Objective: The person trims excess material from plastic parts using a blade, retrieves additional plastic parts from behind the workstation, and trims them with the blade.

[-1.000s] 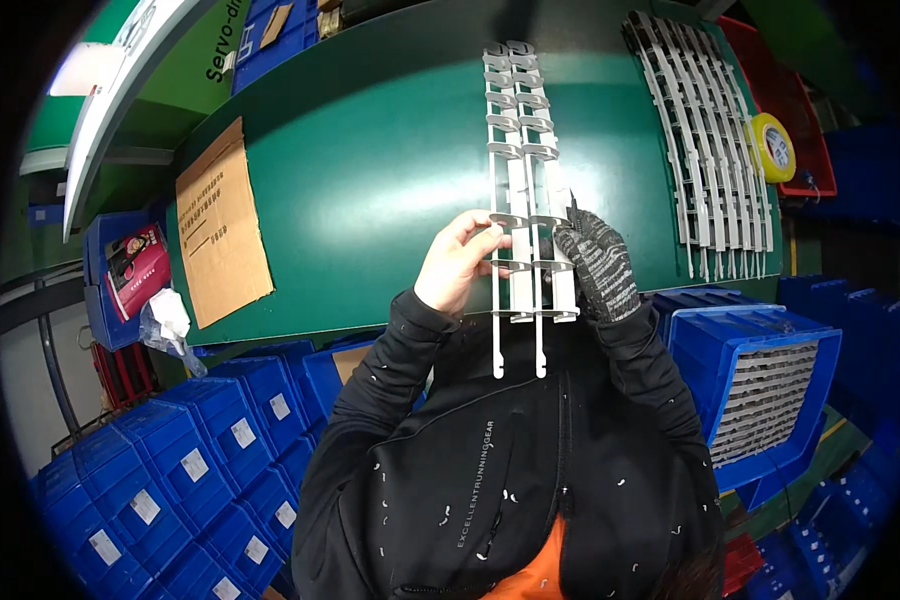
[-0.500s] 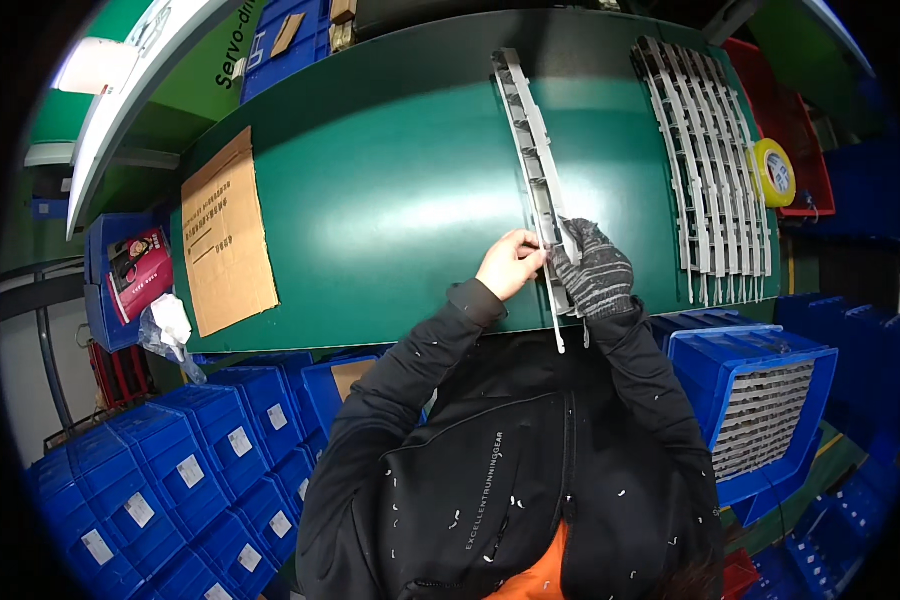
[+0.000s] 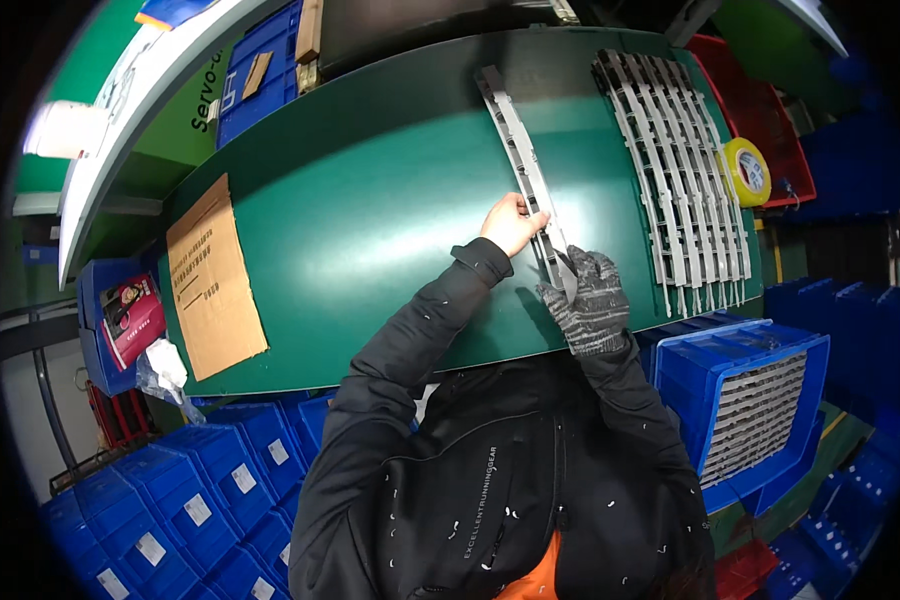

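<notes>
A long, narrow grey-white slotted strip (image 3: 518,140), with dark gaps along its length, lies slanting across the green table. Its exact kind I cannot make out. My bare left hand (image 3: 511,224) is closed on it partway along, thumb and fingertips pinching its edge. At the strip's near end, my right hand (image 3: 592,302) in a grey knitted glove has its fingers closed around the tip, partly hiding it. Farther right, several similar strips (image 3: 678,180) lie side by side on the table.
A yellow tape roll (image 3: 747,172) stands beside those strips, by a red bin (image 3: 770,130). Brown cardboard (image 3: 215,285) lies on the table's left. A blue crate (image 3: 740,400) with stacked strips sits to my right; blue boxes (image 3: 195,490) are stacked at lower left.
My left hand has moved farther along the strip, away from my right hand. The thin pale end that stuck out below my right hand no longer shows. The whole view has shifted slightly.
</notes>
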{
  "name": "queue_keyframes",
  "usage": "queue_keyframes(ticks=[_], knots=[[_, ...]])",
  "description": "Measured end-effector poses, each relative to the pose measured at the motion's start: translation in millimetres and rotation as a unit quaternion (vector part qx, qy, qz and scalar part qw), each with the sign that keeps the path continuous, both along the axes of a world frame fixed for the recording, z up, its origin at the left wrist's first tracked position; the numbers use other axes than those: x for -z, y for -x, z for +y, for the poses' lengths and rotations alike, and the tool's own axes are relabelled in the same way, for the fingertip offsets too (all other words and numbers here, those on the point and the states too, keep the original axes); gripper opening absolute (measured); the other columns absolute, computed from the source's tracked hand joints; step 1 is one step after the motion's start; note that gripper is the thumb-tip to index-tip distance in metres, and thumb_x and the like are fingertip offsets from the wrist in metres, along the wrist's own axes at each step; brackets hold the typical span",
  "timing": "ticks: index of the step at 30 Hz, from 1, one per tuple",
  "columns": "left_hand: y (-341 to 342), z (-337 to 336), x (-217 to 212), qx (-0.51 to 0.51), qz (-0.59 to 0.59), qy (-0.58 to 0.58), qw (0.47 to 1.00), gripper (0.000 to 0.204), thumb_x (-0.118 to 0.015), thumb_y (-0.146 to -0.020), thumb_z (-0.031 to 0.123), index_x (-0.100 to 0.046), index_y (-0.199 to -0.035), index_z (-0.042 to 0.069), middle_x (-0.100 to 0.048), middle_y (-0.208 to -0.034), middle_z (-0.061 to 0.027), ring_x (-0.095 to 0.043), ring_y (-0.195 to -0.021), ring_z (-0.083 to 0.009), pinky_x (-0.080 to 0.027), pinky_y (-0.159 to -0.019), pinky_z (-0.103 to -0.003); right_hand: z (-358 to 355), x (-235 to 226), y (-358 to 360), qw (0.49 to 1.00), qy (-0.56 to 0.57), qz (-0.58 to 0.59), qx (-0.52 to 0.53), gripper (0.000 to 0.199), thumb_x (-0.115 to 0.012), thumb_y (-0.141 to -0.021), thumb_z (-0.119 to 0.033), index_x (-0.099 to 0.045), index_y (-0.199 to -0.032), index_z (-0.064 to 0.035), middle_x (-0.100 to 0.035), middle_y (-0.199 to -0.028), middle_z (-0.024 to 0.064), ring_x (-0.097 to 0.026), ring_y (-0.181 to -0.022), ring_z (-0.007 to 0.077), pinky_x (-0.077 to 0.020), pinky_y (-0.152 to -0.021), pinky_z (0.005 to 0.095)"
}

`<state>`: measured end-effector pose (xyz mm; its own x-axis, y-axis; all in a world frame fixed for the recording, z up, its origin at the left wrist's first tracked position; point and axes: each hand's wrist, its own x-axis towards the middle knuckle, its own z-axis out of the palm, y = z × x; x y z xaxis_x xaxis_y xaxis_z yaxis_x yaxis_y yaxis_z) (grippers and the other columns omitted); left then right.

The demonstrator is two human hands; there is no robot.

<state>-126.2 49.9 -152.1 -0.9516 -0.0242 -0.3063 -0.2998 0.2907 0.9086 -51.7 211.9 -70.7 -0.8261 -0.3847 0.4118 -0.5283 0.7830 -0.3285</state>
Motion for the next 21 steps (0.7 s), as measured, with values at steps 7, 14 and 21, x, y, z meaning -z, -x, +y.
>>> queue_keyframes(ticks=[7, 14, 21], knots=[[65, 77, 6, 0.056, 0.031, 0.065, 0.996, 0.051, -0.065, -0.069, 0.031, -0.050, -0.098, -0.009, -0.062, -0.086, -0.0156, -0.061, -0.079, -0.0213, -0.047, -0.074, -0.029, 33, 5, -38, 0.953, 0.111, -0.280, -0.043, 0.032, -0.062, -0.076, -0.029, -0.060, -0.094, -0.0025, -0.061, -0.086, 0.0166, -0.059, -0.080, 0.0302, -0.0475, -0.071, 0.0367], [95, 123, 4, 0.045, 0.058, 0.122, 0.990, 0.051, -0.063, -0.068, 0.038, -0.054, -0.090, -0.007, -0.061, -0.084, -0.0194, -0.059, -0.081, -0.0294, -0.045, -0.075, -0.034, 56, 63, -45, 0.903, 0.119, -0.410, 0.039, 0.034, -0.057, -0.078, -0.035, -0.061, -0.095, -0.0052, -0.060, -0.092, 0.0176, -0.057, -0.084, 0.0333, -0.0452, -0.075, 0.0394], [97, 139, -14, -0.046, 0.000, 0.119, 0.992, 0.074, -0.067, -0.062, 0.048, -0.048, -0.100, -0.013, -0.056, -0.100, -0.0263, -0.056, -0.095, -0.0336, -0.043, -0.085, -0.034, 61, 71, -43, 0.897, 0.167, -0.403, 0.067, 0.036, -0.061, -0.076, -0.034, -0.061, -0.094, -0.0026, -0.060, -0.092, 0.0190, -0.057, -0.086, 0.0338, -0.0453, -0.077, 0.0381]])
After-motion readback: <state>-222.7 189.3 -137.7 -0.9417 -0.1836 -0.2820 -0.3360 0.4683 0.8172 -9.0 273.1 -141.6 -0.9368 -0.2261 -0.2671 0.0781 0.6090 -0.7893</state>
